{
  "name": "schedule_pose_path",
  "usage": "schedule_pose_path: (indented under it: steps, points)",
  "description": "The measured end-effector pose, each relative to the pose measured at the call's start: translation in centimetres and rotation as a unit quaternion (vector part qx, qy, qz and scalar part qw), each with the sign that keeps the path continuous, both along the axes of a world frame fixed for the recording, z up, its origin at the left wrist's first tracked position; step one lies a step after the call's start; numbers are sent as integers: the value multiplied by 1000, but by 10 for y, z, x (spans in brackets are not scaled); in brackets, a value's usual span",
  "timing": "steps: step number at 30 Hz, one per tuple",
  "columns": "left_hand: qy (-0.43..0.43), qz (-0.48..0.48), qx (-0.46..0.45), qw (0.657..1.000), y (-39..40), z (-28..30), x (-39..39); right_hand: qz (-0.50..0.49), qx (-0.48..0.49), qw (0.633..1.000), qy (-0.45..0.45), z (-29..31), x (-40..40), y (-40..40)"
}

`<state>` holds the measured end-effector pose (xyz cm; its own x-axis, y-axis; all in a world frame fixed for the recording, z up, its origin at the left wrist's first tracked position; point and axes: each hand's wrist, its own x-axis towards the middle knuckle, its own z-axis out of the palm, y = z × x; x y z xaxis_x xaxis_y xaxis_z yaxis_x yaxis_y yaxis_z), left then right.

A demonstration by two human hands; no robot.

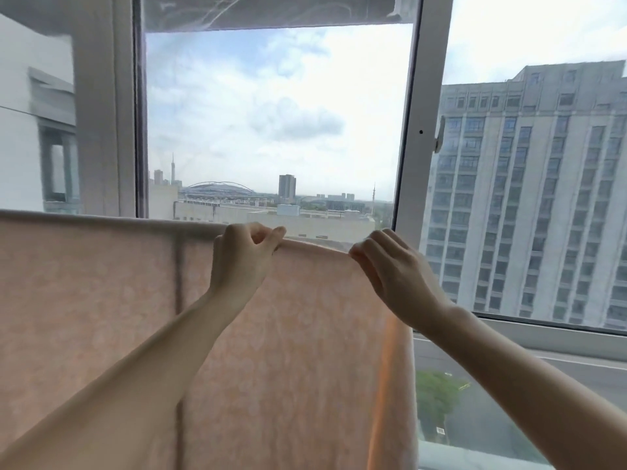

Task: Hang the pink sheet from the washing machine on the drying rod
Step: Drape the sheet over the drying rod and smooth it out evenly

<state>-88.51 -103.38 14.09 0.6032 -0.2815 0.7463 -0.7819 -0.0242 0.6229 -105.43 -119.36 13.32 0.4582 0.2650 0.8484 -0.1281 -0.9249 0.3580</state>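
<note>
The window (271,113) is filling the whole background, its white frame (409,130) rising above and behind the right hand's fingers, with a small latch (440,134) sitting on the frame further up. A tall grey building (529,198) is standing beyond the glass, out past the right wrist; low roofs and a domed structure (219,188) are showing above the left fingertips.

The pink sheet (288,351) is hanging in front of the window, spreading from the far left edge of the view to just past the right hand and dropping below the bottom of the view. Its top fold is running level to the left of the left fingers and sagging slightly between the two hands. A dark vertical seam or shadow (178,283) is running down the cloth left of the left wrist. The drying rod is not showing; the fold is covering it, if it lies there.

The left hand (239,262) is reaching up with the forearm bare, thumb and forefinger closed in a pinch on the sheet's top edge. The right hand (393,266) is reaching up likewise, back of the hand toward the camera, its fingertips (356,252) curled and pinching the same edge. The hands are near each other, apart, with a short span of fold between them
</note>
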Motion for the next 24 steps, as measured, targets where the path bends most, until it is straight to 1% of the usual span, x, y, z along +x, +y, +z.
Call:
schedule_pose_path:
  steps: [3, 5, 9, 12, 16, 20, 22, 24]
  points:
    - [73, 0, -34, 997, 0, -1, 4, -29, -14, 999, 21, 1, 1, 1]
    - [108, 10, -53, 993, -1, -4, 6, -47, -19, 998, 29, 0, 4, 3]
    - [140, 7, -94, 986, 0, -11, 2, -55, 3, 998, 43, 0, 14, 13]
    - [164, 8, -120, 979, 0, -13, 3, -59, -5, 995, 82, 8, 31, 26]
    - [237, -23, -170, 956, 0, -14, 4, -70, -39, 987, 142, 23, 63, 39]
    - [321, -87, -219, 917, 6, -12, 2, -104, -27, 972, 208, 29, 96, 47]
    - [344, -109, -227, 905, 9, -14, 5, -130, -48, 970, 198, 27, 106, 49]
    - [349, -129, -227, 900, 14, -16, 11, -134, -86, 971, 178, 25, 111, 48]
